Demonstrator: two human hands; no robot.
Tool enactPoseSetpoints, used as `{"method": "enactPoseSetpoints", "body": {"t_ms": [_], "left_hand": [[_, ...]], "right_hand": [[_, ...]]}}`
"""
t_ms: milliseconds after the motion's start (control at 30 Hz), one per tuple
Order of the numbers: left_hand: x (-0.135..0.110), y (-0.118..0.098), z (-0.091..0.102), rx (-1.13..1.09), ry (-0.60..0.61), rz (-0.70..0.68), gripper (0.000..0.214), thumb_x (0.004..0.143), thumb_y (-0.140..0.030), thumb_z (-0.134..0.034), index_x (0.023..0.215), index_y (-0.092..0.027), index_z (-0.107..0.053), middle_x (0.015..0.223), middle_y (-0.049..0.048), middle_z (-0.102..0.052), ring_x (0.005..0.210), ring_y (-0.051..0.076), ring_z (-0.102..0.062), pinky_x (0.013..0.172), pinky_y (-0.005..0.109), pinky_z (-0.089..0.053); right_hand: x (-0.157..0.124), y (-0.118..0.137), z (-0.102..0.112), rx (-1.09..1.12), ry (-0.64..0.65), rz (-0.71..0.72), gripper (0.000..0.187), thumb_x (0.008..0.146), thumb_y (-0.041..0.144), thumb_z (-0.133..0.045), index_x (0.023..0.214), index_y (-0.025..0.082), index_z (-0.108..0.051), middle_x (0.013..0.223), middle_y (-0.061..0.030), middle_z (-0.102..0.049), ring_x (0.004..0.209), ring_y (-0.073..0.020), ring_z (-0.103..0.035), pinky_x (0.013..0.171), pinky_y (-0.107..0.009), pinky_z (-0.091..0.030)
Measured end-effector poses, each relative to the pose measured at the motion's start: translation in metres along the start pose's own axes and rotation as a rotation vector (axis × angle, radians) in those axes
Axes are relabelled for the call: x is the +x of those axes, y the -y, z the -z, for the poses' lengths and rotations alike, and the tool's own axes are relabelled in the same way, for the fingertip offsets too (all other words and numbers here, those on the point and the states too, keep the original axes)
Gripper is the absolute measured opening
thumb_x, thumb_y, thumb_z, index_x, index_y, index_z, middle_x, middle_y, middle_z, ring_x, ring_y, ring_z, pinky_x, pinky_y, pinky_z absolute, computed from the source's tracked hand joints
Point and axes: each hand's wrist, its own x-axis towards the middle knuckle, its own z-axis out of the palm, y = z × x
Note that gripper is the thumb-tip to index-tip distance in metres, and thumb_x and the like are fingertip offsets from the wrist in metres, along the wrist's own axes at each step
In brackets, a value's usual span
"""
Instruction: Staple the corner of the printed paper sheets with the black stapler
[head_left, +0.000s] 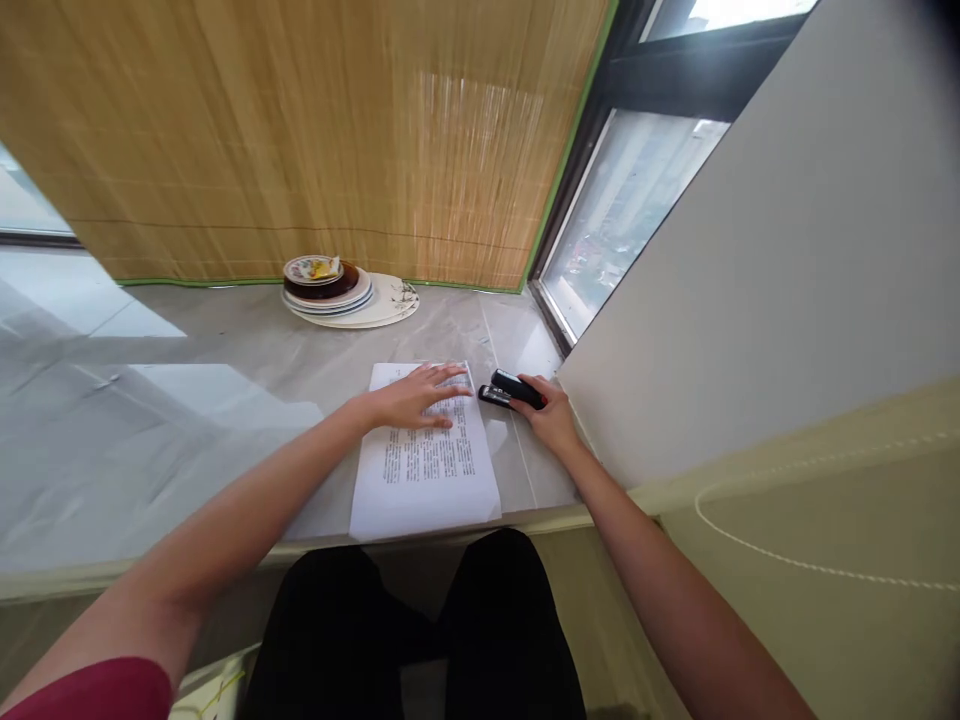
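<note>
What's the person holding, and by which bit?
The right hand holds the black stapler by the end farther from the paper. The left hand rests spread on that paper, not gripping it.

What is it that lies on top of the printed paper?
The left hand rests on the printed paper. Lines of text show around it; whatever lies beneath the hand is covered.

Left hand (421,396) spread palm down, right hand (550,408) curled in a grip, both arms (259,505) extended
</note>
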Motion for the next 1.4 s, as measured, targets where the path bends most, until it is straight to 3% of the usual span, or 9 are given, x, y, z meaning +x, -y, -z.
{"method": "enactPoseSetpoints", "body": {"t_ms": [167, 300, 367, 533, 700, 833, 1000, 1200, 1400], "left_hand": [[0.004, -0.003, -0.011, -0.060, 0.070, 0.003, 0.056, 0.104, -0.053, -0.061, 0.159, -0.045, -0.054, 0.179, 0.0032, -0.032, 0.168, 0.038, -0.020, 0.132, 0.067, -0.012], [0.003, -0.008, -0.012, -0.166, -0.023, 0.062, 0.051, 0.096, -0.049, -0.073, 0.146, -0.043, -0.067, 0.174, 0.0017, -0.043, 0.165, 0.040, -0.028, 0.131, 0.064, -0.026], [0.001, -0.009, -0.012, -0.194, -0.077, 0.065, 0.049, 0.093, -0.048, -0.077, 0.142, -0.042, -0.070, 0.172, 0.0020, -0.046, 0.163, 0.041, -0.033, 0.129, 0.063, -0.030], [-0.003, -0.007, -0.015, -0.173, -0.069, 0.072, 0.052, 0.094, -0.051, -0.075, 0.145, -0.042, -0.067, 0.171, 0.0040, -0.047, 0.162, 0.041, -0.033, 0.131, 0.065, -0.022], [-0.002, -0.004, -0.019, -0.182, -0.022, 0.065, 0.055, 0.097, -0.054, -0.070, 0.149, -0.037, -0.064, 0.173, 0.0067, -0.044, 0.165, 0.040, -0.028, 0.133, 0.065, -0.013], [-0.001, -0.006, -0.018, -0.231, -0.058, 0.092, 0.054, 0.095, -0.054, -0.073, 0.143, -0.030, -0.067, 0.170, 0.0093, -0.048, 0.163, 0.041, -0.031, 0.132, 0.063, -0.020], [-0.001, -0.008, -0.016, -0.298, -0.076, 0.083, 0.049, 0.092, -0.054, -0.076, 0.137, -0.033, -0.071, 0.166, 0.0064, -0.053, 0.160, 0.040, -0.039, 0.129, 0.059, -0.031], [0.000, -0.010, -0.015, -0.267, -0.004, 0.067, 0.049, 0.096, -0.055, -0.068, 0.142, -0.037, -0.070, 0.169, 0.0037, -0.049, 0.162, 0.039, -0.036, 0.131, 0.061, -0.026], [-0.001, -0.010, -0.019, -0.271, -0.111, 0.037, 0.050, 0.094, -0.058, -0.071, 0.141, -0.040, -0.071, 0.167, 0.0033, -0.052, 0.158, 0.041, -0.042, 0.128, 0.063, -0.032]], "right_hand": [[0.011, -0.002, 0.004, 0.004, 0.080, -0.023, 0.044, 0.080, 0.046, -0.085, 0.118, 0.024, -0.081, 0.105, -0.0039, -0.074, 0.098, -0.0262, -0.069, 0.091, -0.040, -0.055], [0.040, -0.009, 0.008, -0.004, 0.300, 0.058, 0.045, 0.079, 0.049, -0.087, 0.116, 0.024, -0.080, 0.102, -0.0027, -0.073, 0.093, -0.0245, -0.069, 0.086, -0.038, -0.055], [0.051, -0.013, 0.009, -0.016, 0.337, 0.123, 0.043, 0.080, 0.049, -0.086, 0.115, 0.024, -0.080, 0.102, -0.0033, -0.073, 0.093, -0.0243, -0.068, 0.086, -0.038, -0.055], [0.056, -0.017, 0.012, -0.005, 0.300, 0.229, 0.038, 0.082, 0.044, -0.088, 0.115, 0.025, -0.080, 0.100, -0.0033, -0.073, 0.094, -0.0244, -0.067, 0.087, -0.040, -0.054], [0.054, -0.012, 0.013, -0.015, 0.369, 0.268, 0.038, 0.084, 0.045, -0.086, 0.116, 0.025, -0.080, 0.099, -0.0041, -0.073, 0.092, -0.0243, -0.066, 0.085, -0.040, -0.054], [0.055, -0.008, 0.013, -0.039, 0.374, 0.314, 0.033, 0.086, 0.043, -0.085, 0.114, 0.025, -0.080, 0.095, -0.0032, -0.071, 0.089, -0.0239, -0.064, 0.081, -0.039, -0.053], [0.054, -0.004, 0.013, -0.044, 0.363, 0.334, 0.032, 0.086, 0.042, -0.086, 0.113, 0.026, -0.080, 0.093, -0.0029, -0.071, 0.088, -0.0243, -0.064, 0.080, -0.040, -0.052], [0.053, -0.003, 0.014, -0.061, 0.291, 0.328, 0.029, 0.086, 0.041, -0.083, 0.112, 0.027, -0.081, 0.095, -0.0037, -0.073, 0.090, -0.0259, -0.063, 0.083, -0.043, -0.053], [0.054, -0.008, 0.016, -0.007, 0.342, 0.291, 0.033, 0.080, 0.044, -0.089, 0.109, 0.029, -0.083, 0.088, -0.0015, -0.074, 0.086, -0.0253, -0.063, 0.079, -0.043, -0.054]]}}
